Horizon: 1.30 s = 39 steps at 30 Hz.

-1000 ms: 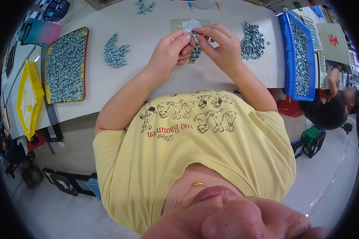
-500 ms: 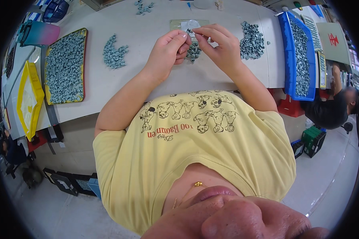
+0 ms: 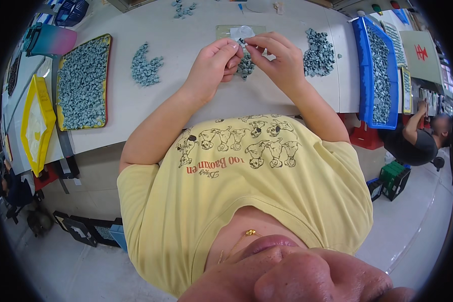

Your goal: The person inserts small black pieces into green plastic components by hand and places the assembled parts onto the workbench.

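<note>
Assembly of a small grey part [image 3: 242,41] looks in hand, pinched between the left hand [image 3: 214,63] and right hand [image 3: 279,58] just above the small grey heap [image 3: 245,65] on the table [image 3: 186,108]; next likely needs fine fingertip alignment.

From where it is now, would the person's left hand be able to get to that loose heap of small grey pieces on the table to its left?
Probably yes. The left hand is up at a small part with the right hand, and the grey heap lies on bare table with nothing between. It would have to let go first.
</note>
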Motion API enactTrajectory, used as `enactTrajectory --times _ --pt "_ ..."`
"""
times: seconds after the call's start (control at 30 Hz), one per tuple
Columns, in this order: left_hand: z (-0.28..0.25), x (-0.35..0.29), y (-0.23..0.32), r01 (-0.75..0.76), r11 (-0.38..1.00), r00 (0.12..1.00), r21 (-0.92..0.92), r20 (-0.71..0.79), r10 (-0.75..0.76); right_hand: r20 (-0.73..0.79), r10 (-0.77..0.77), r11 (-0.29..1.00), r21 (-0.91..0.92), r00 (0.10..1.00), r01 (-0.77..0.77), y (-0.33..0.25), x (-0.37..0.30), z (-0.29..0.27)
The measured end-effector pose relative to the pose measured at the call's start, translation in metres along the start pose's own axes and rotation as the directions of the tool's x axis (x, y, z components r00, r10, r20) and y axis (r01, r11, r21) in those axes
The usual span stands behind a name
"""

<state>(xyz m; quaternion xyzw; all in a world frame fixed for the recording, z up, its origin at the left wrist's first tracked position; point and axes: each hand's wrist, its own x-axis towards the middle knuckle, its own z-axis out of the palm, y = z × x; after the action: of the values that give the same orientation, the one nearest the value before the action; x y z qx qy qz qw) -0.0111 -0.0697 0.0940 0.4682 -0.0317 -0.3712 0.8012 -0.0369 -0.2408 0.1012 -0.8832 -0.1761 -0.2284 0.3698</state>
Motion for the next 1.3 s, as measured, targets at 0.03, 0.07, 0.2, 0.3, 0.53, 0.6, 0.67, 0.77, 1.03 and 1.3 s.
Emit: enactTrajectory --times 0.03,0.07,0.2,0.3,0.53,0.6,0.67,0.77,1.03,1.3 --pt "-0.001 0.001 -0.001 0.0 1.0 1.0 0.0 0.0 0.0 -0.001 0.003 1.0 -0.001 1.0 -0.003 0.001 0.0 0.0" --pt "-0.001 0.001 -0.001 0.006 1.0 1.0 -0.001 0.0 -0.006 -0.001 0.003 1.0 -0.001 1.0 -0.003 0.001 0.0 0.001" --pt "-0.001 0.0 0.0 0.003 1.0 1.0 0.01 0.014 -0.003 0.003 0.024 1.0 0.009 1.0 -0.024 -0.001 0.0 0.0" --pt "0.0 0.002 -0.001 0.003 1.0 1.0 0.014 0.027 -0.004 0.007 0.034 0.999 0.005 0.999 -0.034 -0.001 0.0 -0.001" --pt "0.0 -0.001 0.0 -0.011 0.999 0.999 0.032 0.053 0.01 -0.01 -0.023 1.0 0.015 1.0 0.023 0.0 0.001 0.001" --pt "-0.001 -0.002 -0.002 -0.065 0.996 0.997 0.067 0.055 0.061 -0.025 -0.054 0.998 0.034 0.998 0.055 0.002 0.001 0.001" --pt "0.0 -0.001 -0.003 -0.092 0.99 0.995 0.103 0.047 0.088 -0.04 -0.081 0.995 0.052 0.996 0.083 0.003 0.002 0.0" --pt "-0.001 -0.001 -0.004 -0.161 0.969 0.987 0.187 0.045 0.156 -0.07 -0.084 0.995 0.051 0.994 0.087 0.001 0.004 0.0" --pt "-0.001 0.0 -0.006 -0.244 0.921 0.969 0.305 0.043 0.242 -0.064 -0.144 0.987 0.056 0.988 0.147 0.007 -0.001 0.003" --pt "-0.002 0.005 -0.008 0.003 0.931 1.0 0.365 -0.029 0.008 0.265 0.035 0.999 -0.035 0.964 -0.027 0.018 0.012 -0.034"
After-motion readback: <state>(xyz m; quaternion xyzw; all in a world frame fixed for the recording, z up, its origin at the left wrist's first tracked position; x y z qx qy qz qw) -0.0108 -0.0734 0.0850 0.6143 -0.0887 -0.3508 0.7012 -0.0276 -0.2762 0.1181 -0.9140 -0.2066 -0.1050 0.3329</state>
